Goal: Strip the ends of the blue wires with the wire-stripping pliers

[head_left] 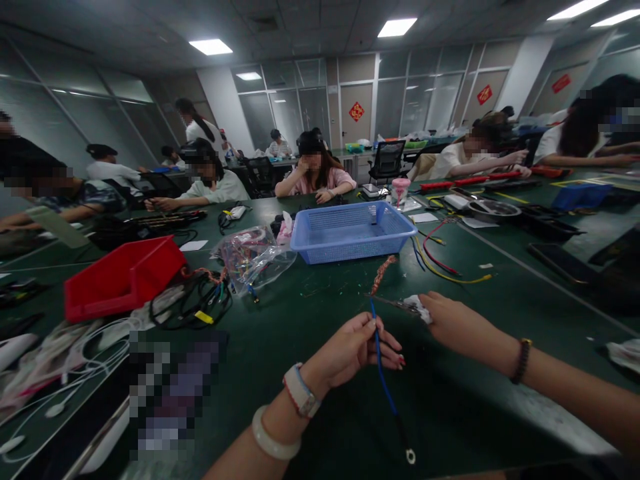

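My left hand (345,350) pinches a blue wire (384,373) between thumb and forefinger, the other fingers partly spread. At the wire's lower end, past a black sleeve, hangs a ring terminal (411,456). A twisted copper-coloured strand bundle (383,275) rises from its upper end. My right hand (447,315) is closed round scissors (407,305) whose handle looks wrapped in something white. The thin blades reach left to where the blue wire meets the copper strands; I cannot tell whether they touch it.
Beyond my hands stands a blue mesh basket (353,250). Left of it lie a clear plastic bag (250,253) of wires, a red bin (125,277) and a black cable bundle (193,303). Coloured wires (450,270) lie to the right. Several people sit around the tables.
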The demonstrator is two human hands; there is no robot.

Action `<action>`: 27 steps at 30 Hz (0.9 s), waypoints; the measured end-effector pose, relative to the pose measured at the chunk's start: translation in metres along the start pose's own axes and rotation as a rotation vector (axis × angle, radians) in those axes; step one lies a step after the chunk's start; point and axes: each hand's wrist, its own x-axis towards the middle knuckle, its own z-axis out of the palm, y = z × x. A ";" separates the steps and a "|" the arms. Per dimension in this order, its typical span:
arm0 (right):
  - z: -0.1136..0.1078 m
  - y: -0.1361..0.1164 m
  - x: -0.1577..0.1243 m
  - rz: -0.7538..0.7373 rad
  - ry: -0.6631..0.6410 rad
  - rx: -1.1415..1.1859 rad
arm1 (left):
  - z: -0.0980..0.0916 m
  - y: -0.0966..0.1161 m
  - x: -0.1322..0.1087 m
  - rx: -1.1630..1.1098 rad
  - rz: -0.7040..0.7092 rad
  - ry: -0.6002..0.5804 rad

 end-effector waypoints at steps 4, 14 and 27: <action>0.000 -0.005 -0.002 0.022 0.014 -0.142 | 0.000 -0.001 -0.001 0.009 -0.001 -0.017; -0.005 -0.008 -0.007 0.039 0.010 -0.139 | -0.001 -0.004 0.003 0.199 0.122 0.038; -0.024 0.014 -0.021 0.007 -0.811 0.967 | 0.008 0.024 -0.015 0.824 0.241 0.095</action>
